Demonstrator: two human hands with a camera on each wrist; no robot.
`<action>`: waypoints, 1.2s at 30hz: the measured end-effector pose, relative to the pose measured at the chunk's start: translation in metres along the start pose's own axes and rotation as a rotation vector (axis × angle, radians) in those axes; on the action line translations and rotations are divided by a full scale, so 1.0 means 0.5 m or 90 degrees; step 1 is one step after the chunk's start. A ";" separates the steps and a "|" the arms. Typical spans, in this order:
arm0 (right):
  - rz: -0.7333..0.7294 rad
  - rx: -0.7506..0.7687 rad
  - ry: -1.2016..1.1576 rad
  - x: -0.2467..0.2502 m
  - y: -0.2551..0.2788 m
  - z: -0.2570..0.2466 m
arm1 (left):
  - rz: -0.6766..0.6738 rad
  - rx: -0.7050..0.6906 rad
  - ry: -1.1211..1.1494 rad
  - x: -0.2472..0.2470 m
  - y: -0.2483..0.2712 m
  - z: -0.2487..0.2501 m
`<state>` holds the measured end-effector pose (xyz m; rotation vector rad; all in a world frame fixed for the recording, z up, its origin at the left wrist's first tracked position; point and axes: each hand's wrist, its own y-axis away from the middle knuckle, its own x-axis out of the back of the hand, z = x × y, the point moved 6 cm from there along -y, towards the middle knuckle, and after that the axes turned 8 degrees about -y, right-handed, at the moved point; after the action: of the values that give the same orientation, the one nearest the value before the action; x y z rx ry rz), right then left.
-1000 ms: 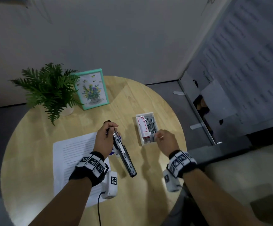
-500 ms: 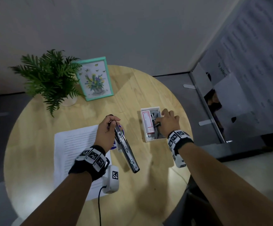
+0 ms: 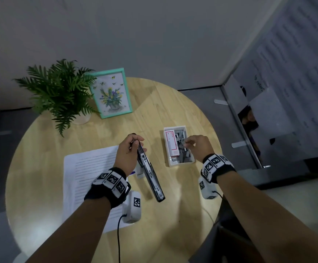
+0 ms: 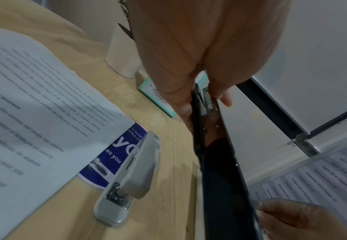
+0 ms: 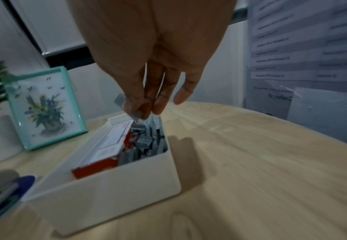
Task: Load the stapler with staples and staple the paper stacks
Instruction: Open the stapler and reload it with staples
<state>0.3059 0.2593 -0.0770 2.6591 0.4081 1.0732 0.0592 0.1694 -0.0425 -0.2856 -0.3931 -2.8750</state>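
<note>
The right hand (image 5: pixel 147 68) pinches a staple strip (image 5: pixel 127 107) just above the box (image 5: pixel 115 183), while the left hand (image 3: pixel 128 154), well apart, grips the opened stapler (image 3: pixel 150 175) off the table, channel exposed for loading.

Paper stack (image 3: pixel 89 177) left on table (image 3: pixel 163 224), staple box (image 3: pixel 179 162) right, plant (image 3: pixel 59 92) & frame (image 3: pixel 112 93) behind.

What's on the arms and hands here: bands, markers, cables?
Bare forearms, no sleeves or gloves. Left hand and right hand each have a black wristband carrying white squares with black fiducial markers, plus a white camera pod under the wrist, marker-tagged, with a black cable.
</note>
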 end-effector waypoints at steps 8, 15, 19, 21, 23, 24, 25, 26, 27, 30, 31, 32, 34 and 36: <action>-0.034 -0.050 -0.358 -0.006 0.026 -0.018 | -0.050 0.009 0.021 -0.027 0.017 0.027; -0.041 -0.087 -0.440 -0.008 0.041 -0.074 | -0.098 0.065 0.013 -0.032 0.033 0.028; -0.020 -0.179 -0.322 -0.006 0.025 -0.020 | -0.098 0.069 -0.003 -0.023 0.039 0.032; -0.010 -0.197 -0.270 -0.001 0.021 0.004 | -0.100 0.067 -0.014 -0.016 0.040 0.029; -0.005 -0.211 -0.242 0.000 0.020 0.023 | -0.101 0.071 -0.025 -0.010 0.041 0.021; -0.004 -0.213 -0.222 0.001 0.019 0.032 | -0.102 0.072 -0.026 -0.008 0.041 0.017; -0.005 -0.201 -0.186 0.003 0.018 0.036 | -0.103 0.074 -0.026 -0.007 0.040 0.013; -0.008 -0.188 -0.139 0.005 0.020 0.034 | -0.104 0.077 -0.026 -0.007 0.040 0.009; -0.009 -0.177 -0.103 0.006 0.021 0.032 | -0.104 0.081 -0.027 -0.008 0.040 0.006; -0.033 -0.157 0.002 0.000 0.022 0.022 | -0.110 0.087 -0.029 -0.016 0.038 0.004; -0.051 -0.155 0.052 -0.004 0.023 0.019 | -0.112 0.087 -0.029 -0.019 0.037 0.006; -0.069 -0.154 0.092 -0.009 0.021 0.017 | -0.113 0.085 -0.031 -0.021 0.036 0.007; -0.089 -0.159 0.147 -0.012 0.019 0.011 | -0.111 0.084 -0.036 -0.023 0.031 0.010; -0.093 -0.137 0.200 -0.010 0.015 -0.003 | -0.112 0.080 -0.038 -0.024 0.026 0.012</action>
<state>0.3025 0.2509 -0.0768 2.2424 0.5040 1.4047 0.0749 0.1611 -0.0363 -0.3313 -0.6363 -3.0012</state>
